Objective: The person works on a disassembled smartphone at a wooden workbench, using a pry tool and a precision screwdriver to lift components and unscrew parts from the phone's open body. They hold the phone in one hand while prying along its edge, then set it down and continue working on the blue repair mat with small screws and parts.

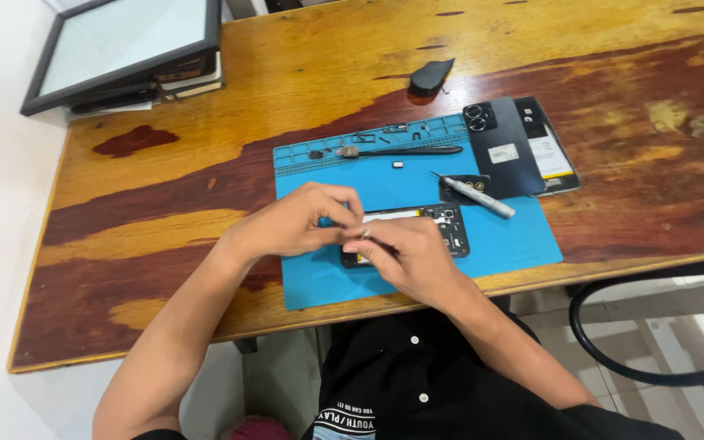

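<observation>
An opened phone body (447, 224) lies on a blue work mat (523, 236), its insides showing. My left hand (295, 222) and my right hand (405, 257) meet over the phone's left end, fingertips pinched together on it. What sits between the fingertips is too small to tell. Most of the phone is hidden under my right hand. A black back cover (500, 147) with camera rings rests at the mat's upper right, and a screen panel (549, 148) lies beside it.
A white-tipped screwdriver (476, 194) lies on the mat right of my hands. A long black tool (405, 151) and small parts sit in the mat's top tray. A black pick-shaped piece (430, 77) lies farther back. A framed panel on books (128, 49) stands far left.
</observation>
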A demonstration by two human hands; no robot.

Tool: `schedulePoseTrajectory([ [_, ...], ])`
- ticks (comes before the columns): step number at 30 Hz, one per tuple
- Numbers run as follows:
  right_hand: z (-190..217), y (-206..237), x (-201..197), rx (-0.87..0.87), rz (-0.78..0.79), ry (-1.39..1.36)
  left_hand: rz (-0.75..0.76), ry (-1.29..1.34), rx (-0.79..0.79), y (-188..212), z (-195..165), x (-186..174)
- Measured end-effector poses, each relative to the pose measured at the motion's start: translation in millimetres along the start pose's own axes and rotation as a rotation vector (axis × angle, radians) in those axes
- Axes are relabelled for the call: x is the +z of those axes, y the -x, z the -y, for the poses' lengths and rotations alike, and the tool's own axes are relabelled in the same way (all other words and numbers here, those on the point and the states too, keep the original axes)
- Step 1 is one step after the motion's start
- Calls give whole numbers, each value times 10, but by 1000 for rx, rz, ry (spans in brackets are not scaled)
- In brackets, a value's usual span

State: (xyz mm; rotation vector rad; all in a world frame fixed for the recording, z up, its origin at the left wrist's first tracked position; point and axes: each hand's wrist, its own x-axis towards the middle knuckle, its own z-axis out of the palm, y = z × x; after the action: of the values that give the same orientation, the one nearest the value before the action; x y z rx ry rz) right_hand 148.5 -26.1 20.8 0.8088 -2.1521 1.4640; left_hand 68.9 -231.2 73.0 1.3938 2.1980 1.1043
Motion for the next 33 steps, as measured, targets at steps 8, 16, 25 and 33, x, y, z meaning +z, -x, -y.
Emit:
schedulePoseTrajectory([
  [8,-35,21,-28,-32,12,24,-16,23,-14,-2,-58,-4],
  [16,-23,18,-47,-67,-9,188,-20,-71,25,4,-113,-17],
  [25,-59,27,-78,-47,-53,53,36,-29,-109,-47,-49,40],
  [33,-68,20,-141,-83,-12,54,49,16,70,-95,8,71],
])
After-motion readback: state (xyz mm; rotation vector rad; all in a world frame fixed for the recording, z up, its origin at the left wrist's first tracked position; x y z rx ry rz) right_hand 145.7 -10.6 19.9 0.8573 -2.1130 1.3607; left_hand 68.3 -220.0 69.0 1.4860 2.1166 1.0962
